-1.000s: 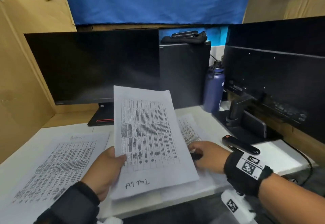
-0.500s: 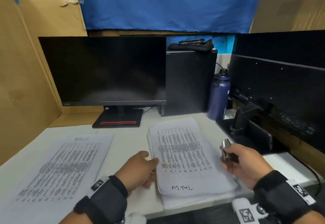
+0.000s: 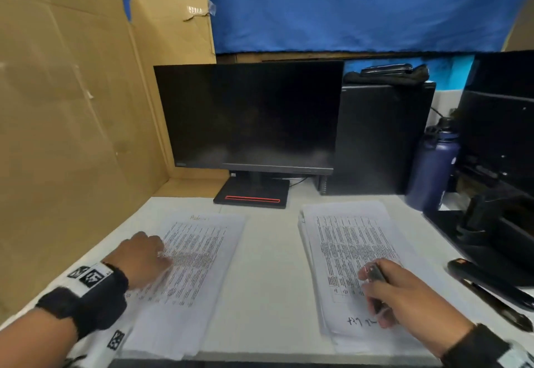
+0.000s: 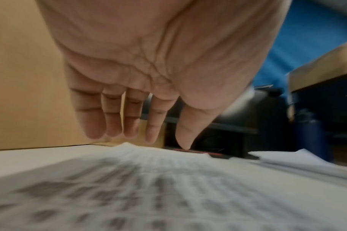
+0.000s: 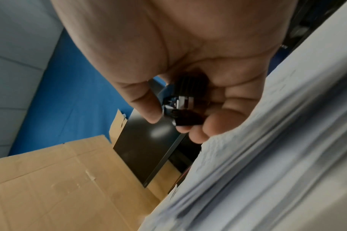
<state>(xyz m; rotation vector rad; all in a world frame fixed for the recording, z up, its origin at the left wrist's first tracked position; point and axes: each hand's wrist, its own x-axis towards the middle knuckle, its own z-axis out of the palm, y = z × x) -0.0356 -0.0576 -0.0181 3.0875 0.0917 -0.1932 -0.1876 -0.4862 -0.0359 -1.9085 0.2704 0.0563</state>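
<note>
Small black tool (image 3: 375,278): lower right of the head view, over the near half of the right paper stack (image 3: 346,237). The right hand (image 3: 410,298) is curled round it, thumb and forefinger up by its front end. Probably a mini stapler, but I can't confirm that.

Risks, as judged from here:
- The stack looks thick and its left edges are fanned, not squared. A fastener driven now could catch only the top sheets or fix them skewed.
- The tool sits over mid-page, not a corner, so it needs repositioning before any squeeze.
- Nothing steadies this stack. The left hand (image 3: 144,258) is away at centre left over the left sheets (image 3: 202,252), fingers straight, holding nothing. Can't tell whether its tips touch the paper. A one-handed push could slide the pile across the surface (image 3: 268,275).

Look of the tool: short, with a dark ribbed body and a bright metal piece at the front. It is mostly buried in the palm.

Beyond it: a longer black stapler (image 3: 485,284) at the right edge, a dark monitor (image 3: 251,116) at centre and a blue bottle (image 3: 433,165) at right.
</note>
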